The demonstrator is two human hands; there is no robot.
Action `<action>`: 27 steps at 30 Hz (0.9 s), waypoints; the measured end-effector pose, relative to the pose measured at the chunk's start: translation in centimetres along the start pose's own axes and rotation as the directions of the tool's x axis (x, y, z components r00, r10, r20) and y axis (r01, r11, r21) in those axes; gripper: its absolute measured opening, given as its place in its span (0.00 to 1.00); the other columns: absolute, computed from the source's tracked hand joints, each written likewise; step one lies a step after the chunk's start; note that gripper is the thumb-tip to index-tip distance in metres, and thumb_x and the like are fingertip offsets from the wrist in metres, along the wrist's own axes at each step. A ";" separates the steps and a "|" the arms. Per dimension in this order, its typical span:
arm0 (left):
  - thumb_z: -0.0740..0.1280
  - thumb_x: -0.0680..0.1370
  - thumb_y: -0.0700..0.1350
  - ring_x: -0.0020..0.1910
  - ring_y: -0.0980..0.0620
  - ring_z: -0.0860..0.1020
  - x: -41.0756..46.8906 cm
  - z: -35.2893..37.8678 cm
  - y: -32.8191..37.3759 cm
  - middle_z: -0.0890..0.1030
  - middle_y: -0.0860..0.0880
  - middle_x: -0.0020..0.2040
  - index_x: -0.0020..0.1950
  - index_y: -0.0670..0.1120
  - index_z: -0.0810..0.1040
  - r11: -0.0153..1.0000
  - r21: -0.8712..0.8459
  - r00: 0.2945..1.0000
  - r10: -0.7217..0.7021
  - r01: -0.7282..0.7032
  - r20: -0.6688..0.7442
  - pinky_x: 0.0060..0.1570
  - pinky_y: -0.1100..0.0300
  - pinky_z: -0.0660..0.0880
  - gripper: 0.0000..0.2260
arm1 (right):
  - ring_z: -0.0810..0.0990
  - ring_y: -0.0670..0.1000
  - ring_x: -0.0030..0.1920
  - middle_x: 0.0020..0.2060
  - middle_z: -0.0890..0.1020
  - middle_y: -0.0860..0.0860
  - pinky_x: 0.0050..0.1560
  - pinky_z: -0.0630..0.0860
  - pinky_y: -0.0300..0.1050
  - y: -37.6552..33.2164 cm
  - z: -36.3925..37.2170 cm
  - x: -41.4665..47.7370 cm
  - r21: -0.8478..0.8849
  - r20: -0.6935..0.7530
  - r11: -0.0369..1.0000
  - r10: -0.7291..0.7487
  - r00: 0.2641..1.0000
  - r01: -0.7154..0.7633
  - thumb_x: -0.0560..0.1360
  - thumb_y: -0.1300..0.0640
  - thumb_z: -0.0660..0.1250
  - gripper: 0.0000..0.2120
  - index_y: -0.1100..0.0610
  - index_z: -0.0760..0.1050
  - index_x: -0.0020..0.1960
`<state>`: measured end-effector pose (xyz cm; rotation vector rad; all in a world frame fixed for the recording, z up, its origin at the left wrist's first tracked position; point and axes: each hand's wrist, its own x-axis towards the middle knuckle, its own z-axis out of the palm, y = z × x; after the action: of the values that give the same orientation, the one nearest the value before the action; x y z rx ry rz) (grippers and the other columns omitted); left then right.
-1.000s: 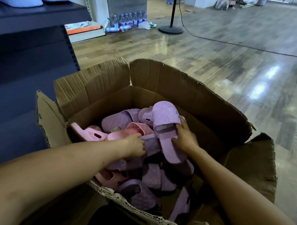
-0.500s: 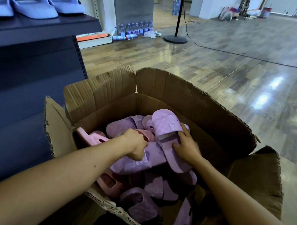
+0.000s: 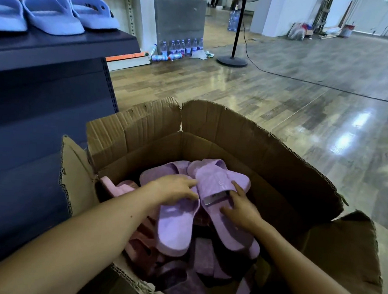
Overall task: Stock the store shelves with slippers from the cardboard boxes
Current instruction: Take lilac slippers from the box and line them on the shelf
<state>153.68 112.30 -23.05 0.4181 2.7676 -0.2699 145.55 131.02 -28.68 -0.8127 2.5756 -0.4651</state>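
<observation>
- Both arms reach down into the open box (image 3: 276,163), and each hand has hold of a lilac slipper.
- The left hand (image 3: 175,189) is curled over the strap end of a slipper (image 3: 175,232). The fingers are wrapped down around it, and the heel hangs below the grip, toward the person.
- The right hand (image 3: 243,212) holds the other slipper (image 3: 216,183). Its thumb (image 3: 227,211) lies across the footbed and one finger (image 3: 237,187) is stretched up along the strap's edge. The strap and toe stick out beyond the grip, toward the box's far wall.
- The two slippers touch side by side between the hands, with a small tag just above the right thumb.
- Under both grips lies a heap (image 3: 201,260) of more lilac slippers, filling the bottom of the box.
- Left of the left wrist, pink slippers (image 3: 114,189) rest against the box wall.
- Farther left of the left arm, and higher, stands a dark shelf (image 3: 66,45) with blue slippers (image 3: 53,18) lined up on top.
- Well beyond the hands, across the shiny wood floor, water bottles (image 3: 182,46) stand in a row, with a fan stand (image 3: 232,60) to their right.
</observation>
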 end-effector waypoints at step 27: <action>0.58 0.74 0.65 0.75 0.46 0.48 0.3 1.3 2.6 0.49 0.51 0.76 0.76 0.48 0.47 0.783 -0.412 0.801 -0.571 0.466 -0.178 0.70 0.39 0.45 0.39 | 0.60 0.56 0.70 0.73 0.61 0.50 0.68 0.55 0.42 -2.0 -1.7 -0.1 0.050 -0.268 0.999 0.026 0.963 -0.013 0.77 0.55 0.61 0.23 0.55 0.64 0.71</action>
<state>154.59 114.55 -24.70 -0.4630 3.0844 0.1857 145.76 129.85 -26.33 -0.7510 2.8040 -0.6702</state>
